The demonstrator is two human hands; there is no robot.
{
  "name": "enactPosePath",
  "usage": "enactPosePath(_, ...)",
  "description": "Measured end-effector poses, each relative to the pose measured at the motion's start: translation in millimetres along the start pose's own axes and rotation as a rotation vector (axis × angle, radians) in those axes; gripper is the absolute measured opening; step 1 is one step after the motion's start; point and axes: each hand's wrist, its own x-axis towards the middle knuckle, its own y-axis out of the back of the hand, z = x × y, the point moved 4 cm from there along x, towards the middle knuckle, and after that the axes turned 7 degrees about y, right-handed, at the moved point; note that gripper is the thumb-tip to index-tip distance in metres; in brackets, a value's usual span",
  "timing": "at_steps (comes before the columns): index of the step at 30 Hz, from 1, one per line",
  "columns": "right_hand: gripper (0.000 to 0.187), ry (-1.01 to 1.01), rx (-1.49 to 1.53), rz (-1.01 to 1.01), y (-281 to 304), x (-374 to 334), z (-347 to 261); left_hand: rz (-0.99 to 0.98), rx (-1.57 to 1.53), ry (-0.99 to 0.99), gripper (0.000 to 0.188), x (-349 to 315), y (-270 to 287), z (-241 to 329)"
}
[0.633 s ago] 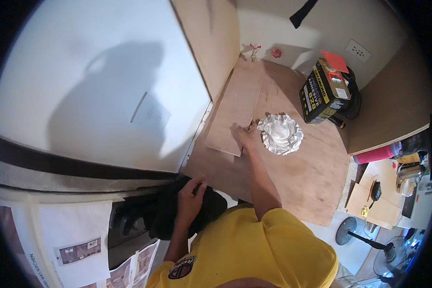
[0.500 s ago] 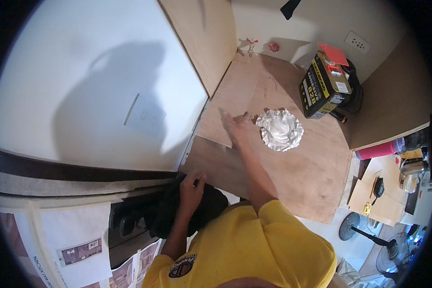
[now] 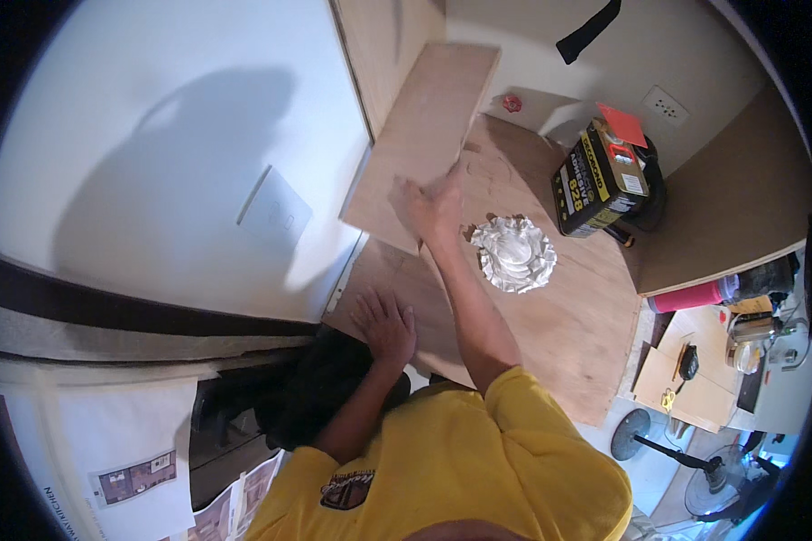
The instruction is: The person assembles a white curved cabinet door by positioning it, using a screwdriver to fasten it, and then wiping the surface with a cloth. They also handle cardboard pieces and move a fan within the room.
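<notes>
One flat plywood panel [image 3: 421,144] gripped by right hand [image 3: 431,204], left hand [image 3: 384,323] spread flat on rough plywood floor [image 3: 559,334].

Black-and-yellow rectangular can [image 3: 600,180], red-capped, near wall

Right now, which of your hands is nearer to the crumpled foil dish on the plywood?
Right. The right hand grips the edge of the small wooden panel just left of the foil dish. The left hand rests flat on the plywood board, further down and to the left.
</notes>
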Motion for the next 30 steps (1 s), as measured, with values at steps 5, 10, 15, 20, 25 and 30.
enactPosePath(5,0.079,0.214,0.037,0.055,6.8,55.5,-64.1,-0.077,0.028,0.006,0.066,1.2,5.6,5.4)
enactPosePath(10,0.085,0.246,0.209,0.094,-9.4,26.0,-0.4,-0.169,-0.003,-0.101,0.067,10.6,14.9,31.1)
enactPosePath(15,0.084,-0.117,-0.403,-0.078,-24.2,-37.7,125.5,-0.193,-0.05,-0.11,0.067,4.8,19.8,26.6)
enactPosePath(20,0.078,-0.207,-0.132,-0.105,-13.5,-35.9,105.0,-0.142,-0.015,-0.126,0.067,-1.4,19.6,25.5)
enactPosePath(25,0.073,0.191,0.065,-0.031,-1.8,23.0,9.5,-0.122,-0.023,-0.12,0.067,-2.5,9.5,24.4)
enactPosePath(30,0.072,0.221,0.221,-0.019,10.1,42.0,-8.3,-0.155,-0.047,-0.115,0.067,5.0,14.5,27.8)
